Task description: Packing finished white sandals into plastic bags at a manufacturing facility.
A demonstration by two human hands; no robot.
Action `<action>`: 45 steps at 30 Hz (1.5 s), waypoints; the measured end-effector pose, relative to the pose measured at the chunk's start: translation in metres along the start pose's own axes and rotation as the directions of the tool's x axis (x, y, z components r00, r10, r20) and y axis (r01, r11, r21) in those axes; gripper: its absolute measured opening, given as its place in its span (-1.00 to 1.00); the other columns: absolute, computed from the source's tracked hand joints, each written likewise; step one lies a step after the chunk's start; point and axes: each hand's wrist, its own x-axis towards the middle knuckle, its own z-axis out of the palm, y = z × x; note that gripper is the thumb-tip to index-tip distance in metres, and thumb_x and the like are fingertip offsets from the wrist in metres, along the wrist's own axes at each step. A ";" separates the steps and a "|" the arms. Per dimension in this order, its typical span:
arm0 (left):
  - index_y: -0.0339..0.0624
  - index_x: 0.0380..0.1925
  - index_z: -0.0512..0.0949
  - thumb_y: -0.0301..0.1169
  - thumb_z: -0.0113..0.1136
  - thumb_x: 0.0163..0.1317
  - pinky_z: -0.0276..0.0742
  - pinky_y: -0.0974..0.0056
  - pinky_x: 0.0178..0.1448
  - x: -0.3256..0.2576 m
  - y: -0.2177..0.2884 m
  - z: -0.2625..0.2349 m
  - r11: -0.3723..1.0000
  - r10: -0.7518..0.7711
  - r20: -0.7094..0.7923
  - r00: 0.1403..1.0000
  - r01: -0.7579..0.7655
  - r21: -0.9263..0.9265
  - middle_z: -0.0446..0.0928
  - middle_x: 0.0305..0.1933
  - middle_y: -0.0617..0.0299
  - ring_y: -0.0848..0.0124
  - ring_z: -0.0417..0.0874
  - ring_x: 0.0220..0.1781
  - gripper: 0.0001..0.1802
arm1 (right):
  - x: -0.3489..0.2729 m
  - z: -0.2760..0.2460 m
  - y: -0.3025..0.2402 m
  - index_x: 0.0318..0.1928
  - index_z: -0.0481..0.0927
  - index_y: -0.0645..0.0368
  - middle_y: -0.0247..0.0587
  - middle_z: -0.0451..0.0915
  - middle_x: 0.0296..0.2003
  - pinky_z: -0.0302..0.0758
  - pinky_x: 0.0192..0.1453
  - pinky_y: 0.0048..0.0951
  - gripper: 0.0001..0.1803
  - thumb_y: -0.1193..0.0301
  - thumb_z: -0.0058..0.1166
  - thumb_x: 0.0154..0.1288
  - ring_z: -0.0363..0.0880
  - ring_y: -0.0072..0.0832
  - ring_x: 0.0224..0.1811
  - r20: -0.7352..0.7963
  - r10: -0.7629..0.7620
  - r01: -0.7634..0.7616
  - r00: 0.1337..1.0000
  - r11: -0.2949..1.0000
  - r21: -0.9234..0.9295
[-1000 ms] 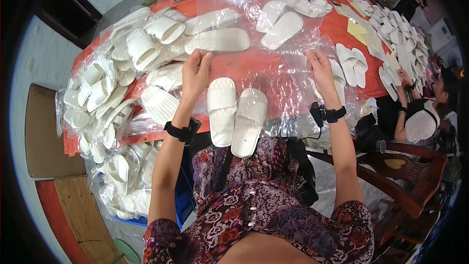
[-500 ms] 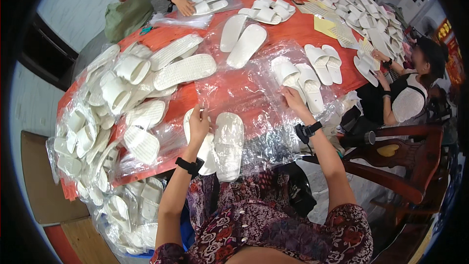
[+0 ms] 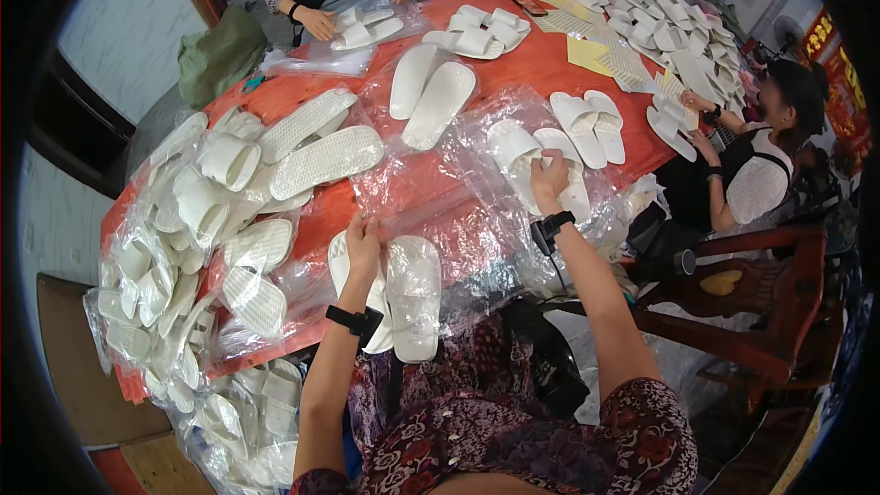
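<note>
In front of me, two white slippers (image 3: 413, 298) lie at the table's near edge, the right one under clear plastic. My left hand (image 3: 365, 247) is over the left one, its fingers pinched on the edge of a clear plastic bag (image 3: 417, 185) spread to the right. My right hand (image 3: 552, 181) closes its fingers on the strap area of a white slipper (image 3: 573, 192), the right one of a pair. Its mate (image 3: 515, 151) lies close on the left; the hand hides part of the strap. Another white pair (image 3: 589, 124) sits just beyond.
Bagged white slippers (image 3: 220, 165) pile up on the left of the red table (image 3: 495, 82). A loose slipper heap (image 3: 683, 27) stands far right, near yellow sheets (image 3: 587, 55). Co-workers handle slippers at the far side and right. A wooden chair (image 3: 724, 312) stands at right.
My right hand has moved from the near end of the slipper pair up to the right slipper's strap, its fingers now curled. My left hand stays by the near slippers. The whole view has shifted slightly.
</note>
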 end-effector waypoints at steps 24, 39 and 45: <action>-0.21 -0.25 0.46 -0.46 -0.07 0.33 0.26 0.44 -0.73 0.027 0.009 0.027 0.974 -0.179 0.066 0.982 0.187 -0.128 0.41 -0.55 0.31 0.58 0.31 -0.75 -0.89 | 0.022 -0.006 -0.006 -0.47 0.58 0.05 -0.12 0.58 -0.49 0.42 -0.29 -0.25 -0.84 0.32 0.30 -0.04 0.53 -0.20 -0.40 -0.207 0.060 -0.006 0.977 0.967 0.254; -0.26 -0.21 0.48 -0.51 -0.08 0.28 0.47 0.28 -0.36 0.059 -0.056 0.121 0.927 0.215 -0.033 0.976 -0.193 0.321 0.56 -0.39 0.13 0.37 0.58 -0.43 -0.84 | 0.054 -0.114 0.021 -0.16 0.49 0.22 -0.31 0.54 -0.33 0.46 -0.22 -0.53 -0.82 0.48 0.10 0.21 0.49 -0.57 -0.30 0.260 0.035 -0.246 0.965 0.468 0.849; -0.14 0.05 0.32 -0.55 -0.13 0.32 0.53 0.33 -0.44 0.014 -0.023 0.199 0.955 -0.153 0.188 0.970 0.194 -0.223 0.49 -0.20 0.18 0.43 0.54 -0.41 -0.69 | 0.031 -0.094 -0.002 -0.37 0.56 0.18 -0.42 0.49 -0.49 0.23 -0.38 -0.61 -0.89 0.46 0.22 0.10 0.25 -0.68 -0.46 0.152 -0.085 -0.020 0.985 0.813 0.582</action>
